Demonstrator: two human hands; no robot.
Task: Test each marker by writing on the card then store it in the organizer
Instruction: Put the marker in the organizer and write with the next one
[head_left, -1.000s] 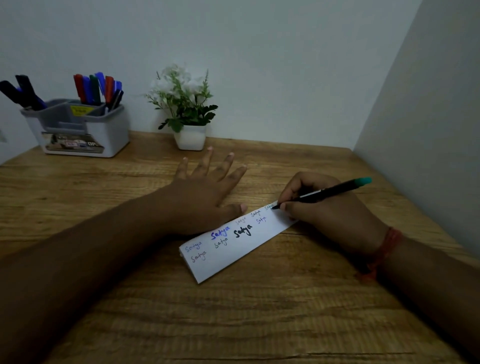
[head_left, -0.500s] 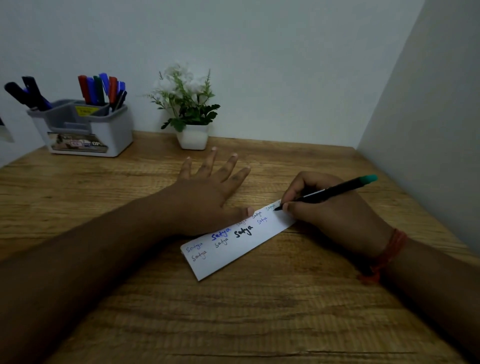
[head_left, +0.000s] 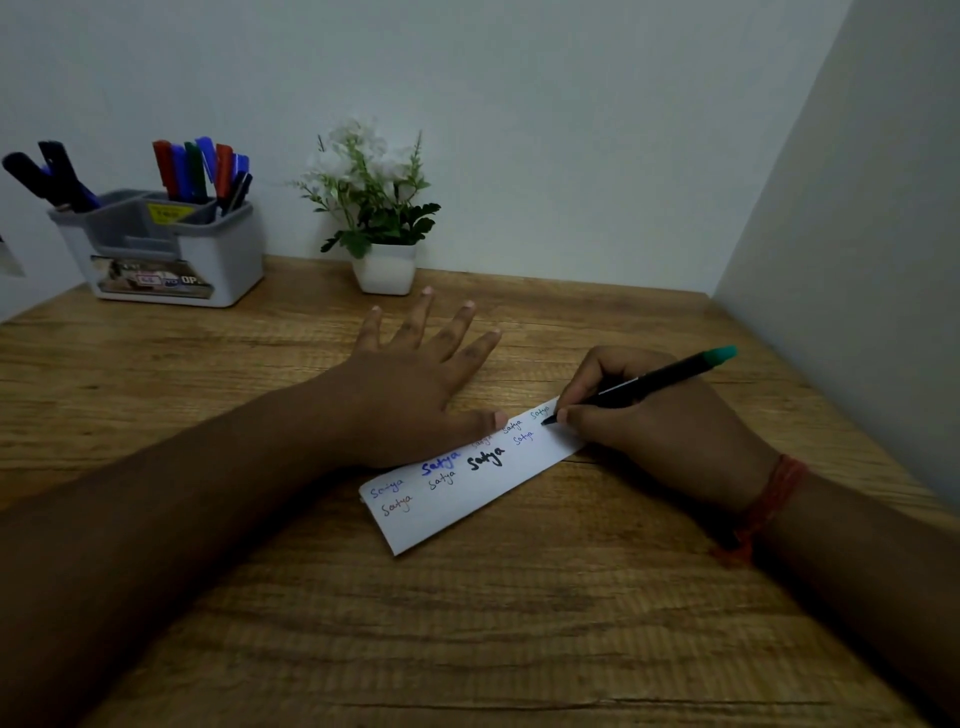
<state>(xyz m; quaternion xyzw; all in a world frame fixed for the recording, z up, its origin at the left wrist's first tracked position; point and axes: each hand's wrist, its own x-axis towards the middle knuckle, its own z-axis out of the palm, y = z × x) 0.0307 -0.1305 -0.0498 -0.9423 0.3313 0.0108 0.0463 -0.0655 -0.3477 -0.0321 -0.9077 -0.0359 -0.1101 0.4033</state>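
At the table's (head_left: 467, 649) back-left, my organizer (head_left: 208, 260) holds coloured markers (head_left: 200, 169); left hand (head_left: 410, 384) flat pressing the card (head_left: 467, 488), right hand (head_left: 660, 421) gripping a teal-capped marker (head_left: 649, 382).

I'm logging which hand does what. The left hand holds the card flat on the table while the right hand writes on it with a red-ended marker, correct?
Not quite: the marker in the right hand has a teal end, not a red one, as the head view shows. The rest stands: the left hand lies flat, holding the card on the table, and the marker's tip is at the card's far end.
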